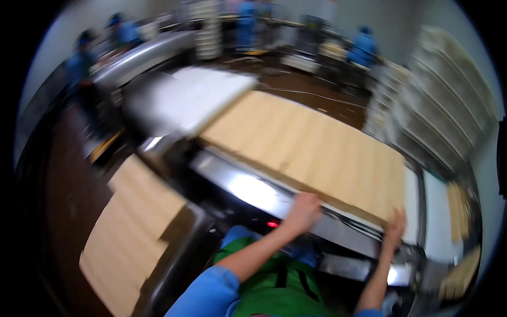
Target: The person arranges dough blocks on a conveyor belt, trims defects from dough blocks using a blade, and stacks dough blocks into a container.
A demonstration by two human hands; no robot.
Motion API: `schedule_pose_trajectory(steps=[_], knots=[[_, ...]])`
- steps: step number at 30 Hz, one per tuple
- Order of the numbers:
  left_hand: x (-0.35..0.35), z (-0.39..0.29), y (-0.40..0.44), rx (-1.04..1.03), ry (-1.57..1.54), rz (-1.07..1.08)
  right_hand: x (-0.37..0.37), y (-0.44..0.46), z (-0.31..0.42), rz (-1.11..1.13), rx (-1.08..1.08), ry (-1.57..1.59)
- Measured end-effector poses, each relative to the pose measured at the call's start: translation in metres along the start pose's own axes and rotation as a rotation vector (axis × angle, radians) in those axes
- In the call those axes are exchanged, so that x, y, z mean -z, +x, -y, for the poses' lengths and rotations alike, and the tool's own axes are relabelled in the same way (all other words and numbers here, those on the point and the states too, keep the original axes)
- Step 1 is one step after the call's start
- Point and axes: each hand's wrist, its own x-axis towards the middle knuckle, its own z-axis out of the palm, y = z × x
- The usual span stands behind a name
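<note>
A wide, pale yellow slab point(311, 153) with a faintly banded top lies on a white surface of the metal machine in front of me. My left hand point(305, 212) is at its near edge, fingers curled in; what they hold, if anything, is hidden. Against the near right corner rests my right hand point(394, 228), its fingers stretched upward along the edge. Motion blur softens both hands. More pale yellow slabs point(129, 232), set in staggered blocks, lie on a metal-edged stand to my left.
Beyond the slab is a white board point(216, 90) beside a blurred dark round shape point(150, 103). Tall stacked trays point(438, 90) lean at the right. Smaller yellow pieces point(457, 211) lie at far right. People in blue point(363, 48) work in the background. A red light point(272, 224) glows below.
</note>
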Motion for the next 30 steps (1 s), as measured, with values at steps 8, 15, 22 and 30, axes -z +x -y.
schedule_pose_trajectory(steps=[8,15,22,30], knots=[[0.006,-0.003,-0.003,-0.037,0.088,-0.007,-0.013,0.018,-0.041,-0.026,0.069,-0.040],[-0.004,0.001,-0.005,-0.036,0.126,-0.015,0.023,0.002,0.046,-0.185,0.079,-0.048],[-0.004,0.001,-0.008,-0.046,0.087,-0.051,0.022,0.000,0.038,-0.170,0.084,-0.042],[-0.008,0.003,-0.009,-0.074,0.080,-0.079,0.017,0.000,0.031,-0.307,0.125,-0.024]])
